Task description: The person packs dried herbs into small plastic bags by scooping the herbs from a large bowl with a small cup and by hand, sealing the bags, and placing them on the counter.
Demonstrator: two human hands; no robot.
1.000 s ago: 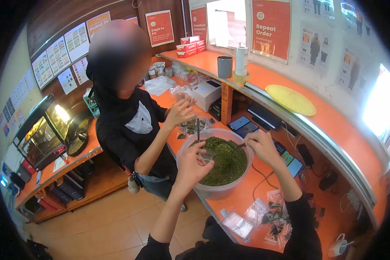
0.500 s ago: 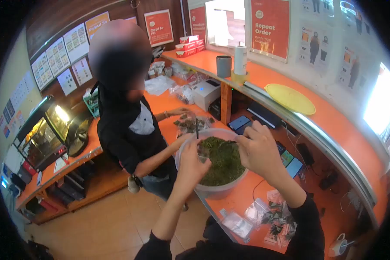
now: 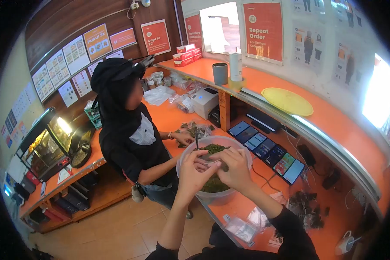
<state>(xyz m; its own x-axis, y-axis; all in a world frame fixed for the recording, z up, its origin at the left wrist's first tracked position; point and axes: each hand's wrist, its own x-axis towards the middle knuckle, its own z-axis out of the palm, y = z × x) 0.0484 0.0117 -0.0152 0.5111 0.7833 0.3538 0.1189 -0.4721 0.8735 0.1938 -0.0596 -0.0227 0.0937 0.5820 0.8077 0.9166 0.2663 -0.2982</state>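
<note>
Over a translucent plastic tub [image 3: 182, 167] of chopped green material [image 3: 215, 185], my two hands meet with fingertips close together. My left hand [image 3: 194, 171] is closed on a small clear plastic bag [image 3: 211, 161], which is mostly hidden behind the fingers. My right hand [image 3: 236, 169] pinches the same bag from the other side. A thin dark handle [image 3: 197, 139] stands upright at the tub's far left side. Small clear bags [image 3: 242, 229] lie flat on the orange counter near me. To their right is a pile of small packets with dark green contents [image 3: 307, 210].
A co-worker [image 3: 130, 125] stands at the left, one hand by more green-filled packets [image 3: 195, 130]. Several phones [image 3: 268, 149] lie in a row under the raised shelf, which bears a yellow lid [image 3: 287, 102] and a grey cup [image 3: 220, 73]. A white mug [image 3: 344, 243] is at lower right.
My right hand has moved left and down to meet my left hand at the bag. The co-worker's far hand has shifted onto the packets. The view has turned slightly.
</note>
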